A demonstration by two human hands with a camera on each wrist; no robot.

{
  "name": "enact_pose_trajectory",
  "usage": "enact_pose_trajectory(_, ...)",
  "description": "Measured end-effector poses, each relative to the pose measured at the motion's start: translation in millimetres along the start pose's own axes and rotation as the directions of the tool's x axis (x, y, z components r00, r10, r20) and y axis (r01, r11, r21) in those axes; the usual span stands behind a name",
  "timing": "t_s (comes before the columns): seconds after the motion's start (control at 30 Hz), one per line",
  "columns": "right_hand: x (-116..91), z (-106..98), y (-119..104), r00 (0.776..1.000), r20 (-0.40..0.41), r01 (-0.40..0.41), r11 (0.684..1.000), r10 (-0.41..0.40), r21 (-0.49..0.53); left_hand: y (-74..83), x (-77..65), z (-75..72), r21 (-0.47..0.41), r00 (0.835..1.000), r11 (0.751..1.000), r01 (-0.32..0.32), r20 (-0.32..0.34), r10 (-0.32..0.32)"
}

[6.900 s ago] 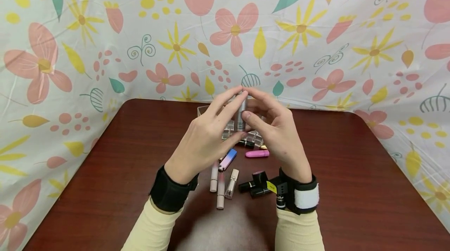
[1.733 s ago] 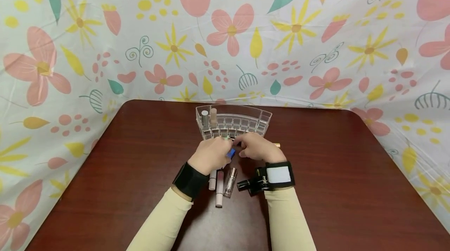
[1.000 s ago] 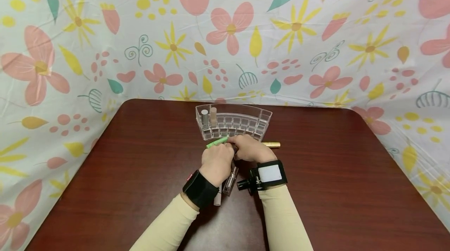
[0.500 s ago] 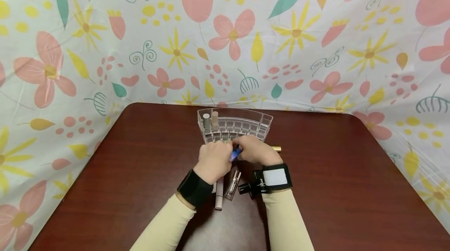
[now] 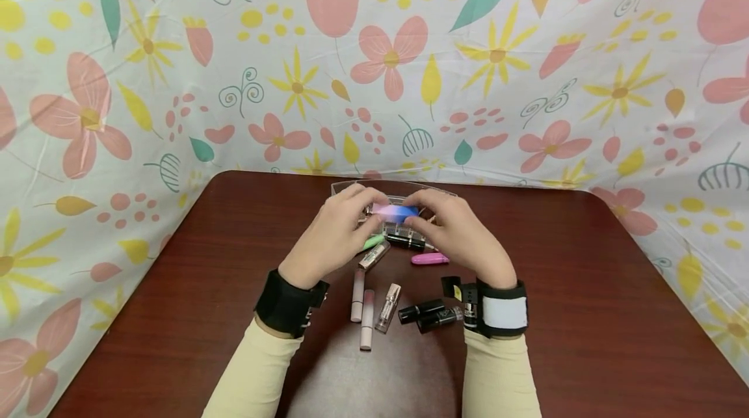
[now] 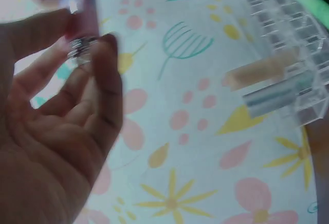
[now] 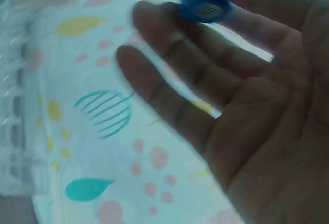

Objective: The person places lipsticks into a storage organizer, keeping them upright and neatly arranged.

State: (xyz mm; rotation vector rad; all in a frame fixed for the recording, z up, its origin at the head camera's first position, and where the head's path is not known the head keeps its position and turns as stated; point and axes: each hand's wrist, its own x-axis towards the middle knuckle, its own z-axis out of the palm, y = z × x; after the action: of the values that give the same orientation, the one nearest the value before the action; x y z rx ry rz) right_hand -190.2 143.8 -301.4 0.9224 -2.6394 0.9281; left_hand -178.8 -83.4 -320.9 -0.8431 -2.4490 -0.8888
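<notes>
Both hands hold a pink-to-blue lipstick tube raised in front of the clear organizer. My left hand pinches its pink end between thumb and fingers; silvery detail shows at that end in the left wrist view. My right hand pinches the blue end, the other fingers extended. In the left wrist view a beige tube and a silver tube stand in the organizer's compartments. In the head view my hands hide much of the organizer.
Below the hands lie a green tube, a black tube and a pink tube. Nearer are two pale pink tubes, clear-ended lipsticks and black tubes. A floral cloth hangs behind the table.
The silver tube held earlier now stands in the organizer. Within the last half second both hands have risen from the tabletop with the pink-to-blue lipstick tube, which now lies level between them.
</notes>
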Motion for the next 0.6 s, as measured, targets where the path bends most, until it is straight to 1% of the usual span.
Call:
enact_pose_trajectory(0.07,-3,-6,-7,0.996,-0.082,0.048,0.998,-0.044,0.049,3.8,1.1,-6.0,-0.049,0.997,0.998,-0.047,-0.069,0.044)
enact_pose_trajectory(0.13,-5,-11,-12,0.982,-0.161,0.112,0.988,-0.094,0.107,9.5,1.5,-11.8,-0.085,0.989,0.993,-0.082,-0.131,0.070)
enact_pose_trajectory(0.2,-7,-15,-17,0.965,-0.223,0.179,0.970,-0.140,0.165,15.6,0.9,-17.0,-0.110,0.980,0.988,-0.106,-0.179,0.085)
enact_pose_trajectory(0.3,-8,-18,-22,0.942,-0.290,0.245,0.936,-0.168,0.254,23.5,0.5,-22.9,-0.149,0.969,0.979,-0.136,-0.224,0.101)
enact_pose_trajectory(0.4,-10,-20,-24,0.929,-0.335,0.276,0.902,-0.161,0.331,28.3,0.5,-27.2,-0.180,0.961,0.969,-0.169,-0.249,0.121)
enact_pose_trajectory(0.47,-11,-21,-26,0.924,-0.352,0.284,0.888,-0.152,0.362,29.7,0.5,-29.2,-0.192,0.954,0.962,-0.196,-0.264,0.142)
enact_pose_trajectory(0.6,-14,-23,-29,0.920,-0.362,0.293,0.875,-0.148,0.386,30.4,0.2,-32.0,-0.199,0.941,0.951,-0.238,-0.291,0.175)
